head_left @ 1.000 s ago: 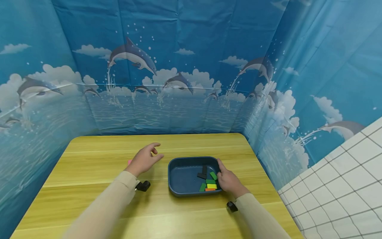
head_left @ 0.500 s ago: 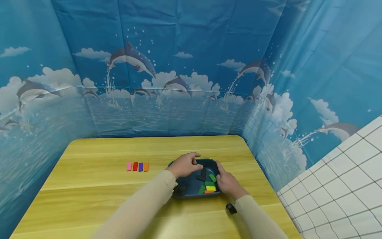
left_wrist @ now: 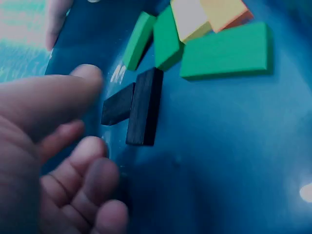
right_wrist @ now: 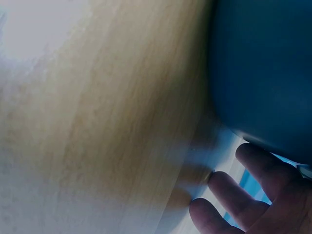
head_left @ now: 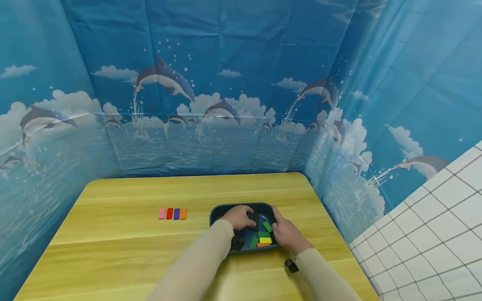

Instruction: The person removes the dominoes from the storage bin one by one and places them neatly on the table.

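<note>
A dark blue rectangular tub (head_left: 222, 207) stands on the table, with small wooden blocks in it. My left hand (head_left: 238, 217) reaches into it; in the left wrist view its thumb and fingers are apart with nothing between them, right beside two black blocks (left_wrist: 145, 107), one leaning against the other. Farther along lie several green blocks (left_wrist: 226, 51), a yellow block (left_wrist: 190, 19) and an orange block (left_wrist: 226, 12). My right hand (head_left: 288, 232) grips the tub's right side at the rim; the right wrist view shows fingers (right_wrist: 239, 195) against its outer wall.
To the left of the tub, a pink block (head_left: 162, 213), a red block (head_left: 170, 213), a purple block (head_left: 176, 214) and an orange block stand in a row on the wooden table (head_left: 124, 251). A dolphin-print curtain (head_left: 226, 138) hangs behind the table's far edge.
My left hand has moved right from beside the row of blocks, over the tub's rim and down into the tub. The row is now uncovered. My right hand stays at the tub's right side.
</note>
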Tool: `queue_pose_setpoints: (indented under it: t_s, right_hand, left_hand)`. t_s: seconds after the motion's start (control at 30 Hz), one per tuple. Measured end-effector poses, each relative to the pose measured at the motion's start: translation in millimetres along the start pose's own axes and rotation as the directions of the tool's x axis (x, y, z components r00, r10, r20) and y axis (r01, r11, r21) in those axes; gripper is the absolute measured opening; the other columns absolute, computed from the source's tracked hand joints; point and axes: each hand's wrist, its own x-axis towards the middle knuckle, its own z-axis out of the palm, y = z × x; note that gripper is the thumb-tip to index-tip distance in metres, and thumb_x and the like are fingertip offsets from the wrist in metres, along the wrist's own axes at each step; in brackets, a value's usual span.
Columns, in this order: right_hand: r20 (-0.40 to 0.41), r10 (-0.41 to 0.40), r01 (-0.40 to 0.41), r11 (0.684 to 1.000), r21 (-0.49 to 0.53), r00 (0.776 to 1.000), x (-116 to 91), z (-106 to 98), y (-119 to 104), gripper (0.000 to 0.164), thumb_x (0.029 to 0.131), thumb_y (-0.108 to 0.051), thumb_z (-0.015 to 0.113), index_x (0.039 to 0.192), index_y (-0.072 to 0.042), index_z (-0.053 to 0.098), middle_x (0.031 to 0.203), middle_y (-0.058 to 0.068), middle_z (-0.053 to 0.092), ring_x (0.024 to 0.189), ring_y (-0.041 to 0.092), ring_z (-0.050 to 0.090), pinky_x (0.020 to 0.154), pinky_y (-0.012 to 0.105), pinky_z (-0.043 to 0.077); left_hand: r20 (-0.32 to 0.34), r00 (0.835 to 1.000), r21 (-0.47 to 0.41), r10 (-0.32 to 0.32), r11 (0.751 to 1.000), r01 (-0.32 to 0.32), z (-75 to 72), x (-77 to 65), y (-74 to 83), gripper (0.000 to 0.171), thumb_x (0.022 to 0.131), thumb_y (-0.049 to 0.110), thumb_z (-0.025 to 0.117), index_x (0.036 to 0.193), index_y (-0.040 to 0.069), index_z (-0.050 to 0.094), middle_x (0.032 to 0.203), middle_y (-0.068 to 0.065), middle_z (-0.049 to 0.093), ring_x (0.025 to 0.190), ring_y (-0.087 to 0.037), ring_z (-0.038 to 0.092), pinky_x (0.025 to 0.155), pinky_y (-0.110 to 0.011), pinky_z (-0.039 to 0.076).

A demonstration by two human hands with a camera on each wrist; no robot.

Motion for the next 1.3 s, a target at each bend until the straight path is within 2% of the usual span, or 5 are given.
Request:
queue_pose_setpoints:
  t_s: [0.33,0.67,0.97,1.17,1.3]
  right_hand:
    - [0.000,-0.022,0.022,1.000,-0.004,1.000,-3.0,3.2,-2.6,0.064,0.109,-0.015,0.039,0.170,-0.010,0.018,0.158,0.025,0.050,0.127,0.037,0.064,0.111,0.057,0.047]
    - [-0.001,-0.033,0.033,0.999,0.002,0.999,-3.3,4.3,-0.6,0.063,0.110,-0.015,0.039,0.170,-0.010,0.019,0.159,0.025,0.048,0.131,0.037,0.062,0.112,0.056,0.047]
    - [-0.008,-0.017,0.017,1.000,0.015,1.000,-3.3,4.5,-0.7,0.063,0.110,-0.015,0.039,0.169,-0.010,0.019,0.159,0.024,0.050,0.127,0.034,0.064,0.110,0.055,0.048]
    - [-0.020,-0.024,0.024,1.000,0.012,1.000,-1.9,3.0,-0.1,0.063,0.109,-0.014,0.040,0.169,-0.009,0.021,0.157,0.024,0.052,0.120,0.031,0.066,0.108,0.055,0.050]
    - [-0.025,-0.032,0.032,0.999,0.011,0.999,-1.0,2.5,0.5,0.063,0.109,-0.014,0.040,0.169,-0.009,0.021,0.156,0.024,0.053,0.118,0.031,0.066,0.106,0.054,0.051]
  left_hand:
    - [0.010,1.000,-0.022,0.023,1.000,-0.023,8.6,-7.6,-14.9,0.044,0.092,0.018,0.081,0.135,0.016,0.072,0.100,0.002,0.073,0.085,-0.014,0.063,0.083,-0.039,0.055]
    - [-0.014,0.999,0.113,0.033,0.993,-0.031,11.7,-12.7,-10.0,0.033,0.093,0.018,0.081,0.125,0.022,0.078,0.130,0.000,0.074,0.110,-0.018,0.069,0.098,-0.040,0.057]
    - [-0.007,0.998,0.154,0.056,0.987,-0.054,9.8,-15.4,-7.5,0.029,0.096,0.004,0.068,0.114,0.023,0.082,0.123,0.002,0.077,0.115,-0.020,0.070,0.095,-0.038,0.058]
    - [0.002,0.998,0.143,0.066,0.988,-0.066,10.0,-13.7,-8.0,0.012,0.092,0.020,0.080,0.104,0.023,0.081,0.107,0.007,0.077,0.095,-0.012,0.068,0.091,-0.036,0.058]
    - [0.006,0.997,0.167,0.075,0.983,-0.074,10.1,-12.5,-7.4,0.012,0.093,0.015,0.080,0.102,0.022,0.080,0.105,0.007,0.076,0.094,-0.012,0.068,0.091,-0.036,0.058]
